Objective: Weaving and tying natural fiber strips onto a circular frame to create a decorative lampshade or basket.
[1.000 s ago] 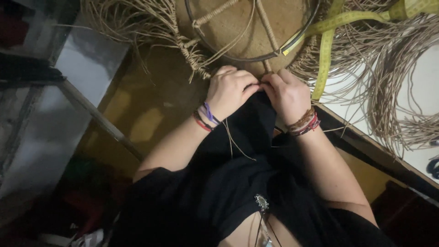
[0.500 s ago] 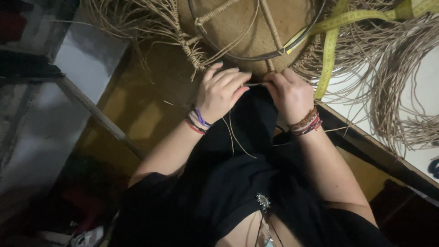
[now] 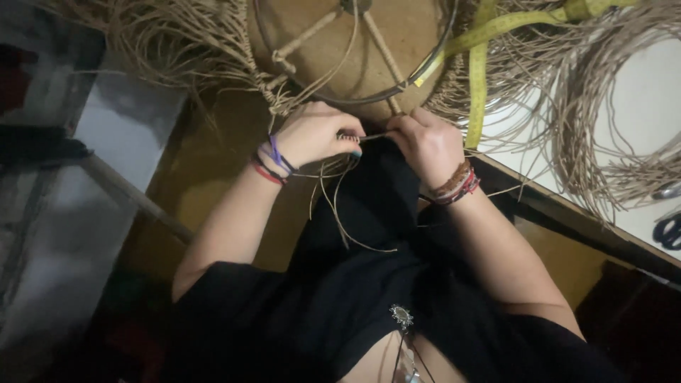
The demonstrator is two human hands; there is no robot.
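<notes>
My left hand (image 3: 318,132) and my right hand (image 3: 425,144) meet just below a dark metal hoop (image 3: 397,86) wrapped with tan cord. Both pinch thin tan cords (image 3: 339,213) pulled taut between them, and the loose ends hang down over my black clothing. Cord-wrapped spokes (image 3: 384,50) cross the inside of the hoop. Knotted cord fringe (image 3: 266,78) hangs along the hoop's left side. Each wrist wears several bracelets.
A yellow measuring tape (image 3: 477,78) drapes over the hoop's right side. Bundles of loose tan cord (image 3: 603,120) lie on a white tabletop (image 3: 649,92) at right, with scissor handles (image 3: 668,228) near its edge. A wooden stick (image 3: 135,198) runs diagonally at left.
My left hand has slid left and closed on the cords, drawing them out from my right hand. The view has shifted, so the hoop sits higher and further left.
</notes>
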